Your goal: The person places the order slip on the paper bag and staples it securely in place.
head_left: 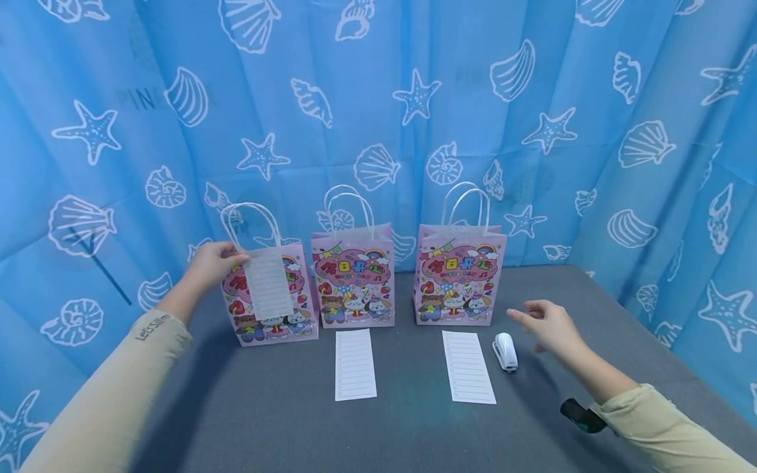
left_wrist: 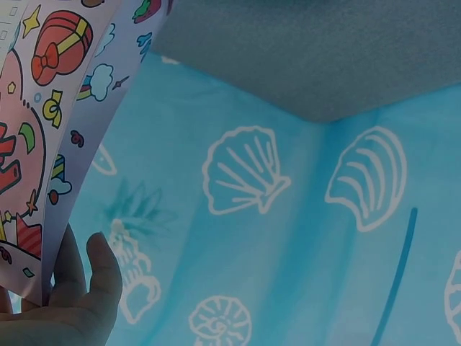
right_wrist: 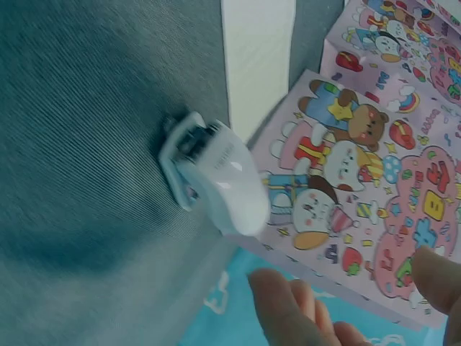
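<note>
In the head view, my left hand [head_left: 215, 263] pinches the top left edge of the leftmost pink paper gift bag [head_left: 238, 328]. A lined paper slip [head_left: 269, 286] hangs over that bag's front, its top corner at my thumb tip. In the left wrist view, fingers [left_wrist: 68, 281] lie behind the bag corner. My right hand [head_left: 550, 328] is raised above the table, fingers apart, holding nothing. Closest to it is a small white stapler [head_left: 505, 351], lying on the table; the right wrist view shows the stapler [right_wrist: 230, 180] beside the right bag.
A middle gift bag [head_left: 353, 279] and a right gift bag [head_left: 460, 276] stand upright with white handles. Before them lie a middle lined slip [head_left: 355, 364] and a right lined slip [head_left: 469, 366]. Behind the grey table [head_left: 408, 433] hangs a blue seashell curtain [head_left: 378, 85].
</note>
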Motion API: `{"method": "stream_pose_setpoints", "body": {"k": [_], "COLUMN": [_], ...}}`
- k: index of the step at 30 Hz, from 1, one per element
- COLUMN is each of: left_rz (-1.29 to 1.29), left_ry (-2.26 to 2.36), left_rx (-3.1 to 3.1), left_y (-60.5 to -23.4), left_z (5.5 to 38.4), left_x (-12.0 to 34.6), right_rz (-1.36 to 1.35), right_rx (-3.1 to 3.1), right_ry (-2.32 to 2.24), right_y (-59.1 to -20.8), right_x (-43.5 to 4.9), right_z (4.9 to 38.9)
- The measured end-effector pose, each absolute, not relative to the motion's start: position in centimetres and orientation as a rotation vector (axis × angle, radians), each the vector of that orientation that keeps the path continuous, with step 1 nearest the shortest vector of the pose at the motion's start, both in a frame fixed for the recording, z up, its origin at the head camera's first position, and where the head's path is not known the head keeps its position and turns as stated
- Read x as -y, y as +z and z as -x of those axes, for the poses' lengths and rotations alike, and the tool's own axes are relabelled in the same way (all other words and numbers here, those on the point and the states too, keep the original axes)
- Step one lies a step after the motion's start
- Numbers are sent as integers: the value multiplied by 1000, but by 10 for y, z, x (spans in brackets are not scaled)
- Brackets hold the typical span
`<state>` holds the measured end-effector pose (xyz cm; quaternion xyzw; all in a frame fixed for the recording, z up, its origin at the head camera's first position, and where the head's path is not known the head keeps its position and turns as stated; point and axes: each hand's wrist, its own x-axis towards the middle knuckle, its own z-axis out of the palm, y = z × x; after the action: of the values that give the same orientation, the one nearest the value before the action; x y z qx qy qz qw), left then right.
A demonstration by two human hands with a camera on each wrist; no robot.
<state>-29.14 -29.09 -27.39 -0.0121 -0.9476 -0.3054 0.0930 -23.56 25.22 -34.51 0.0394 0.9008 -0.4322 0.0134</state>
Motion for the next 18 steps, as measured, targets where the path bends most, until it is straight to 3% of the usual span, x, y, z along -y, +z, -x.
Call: {"method": "stream_pose_setpoints", "body": {"k": [18], "left_rz": [53], "left_ry": [-888], "left_rx": [2802], "left_y": [-274], "left_z": [290], "left_x": [290], "right_rz": [-388], "right_rx": [-2369], "right_ry": [-1414], "right_y": [-383], "right_x": [-258], "right_z": [249]}}
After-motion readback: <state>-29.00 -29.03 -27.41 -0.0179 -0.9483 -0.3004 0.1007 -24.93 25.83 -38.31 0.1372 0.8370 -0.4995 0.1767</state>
